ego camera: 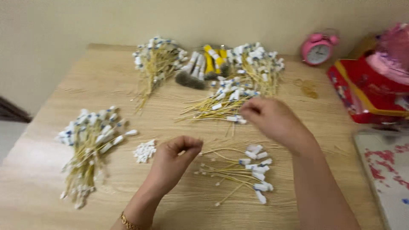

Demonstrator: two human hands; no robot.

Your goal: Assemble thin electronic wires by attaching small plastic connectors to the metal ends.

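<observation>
Yellow-wire stems with white caps (251,170): small loose batch, near centre of worktop (106,81). Left hand (172,164) pinched shut beside it, contents unclear. Right hand (272,121) curled, reaching the middle pile (221,102). Step judged: sorting; next pick needs fine pinch. Far edge: bundled heaps (157,59).

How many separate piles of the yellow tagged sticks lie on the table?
5: far left pile, back left pile, back right pile, centre pile by the right hand, near pile beside the left hand.

Thin yellow sticks with white-wrapped ends (249,168) lie loosely fanned on the wooden table (102,81).
</observation>
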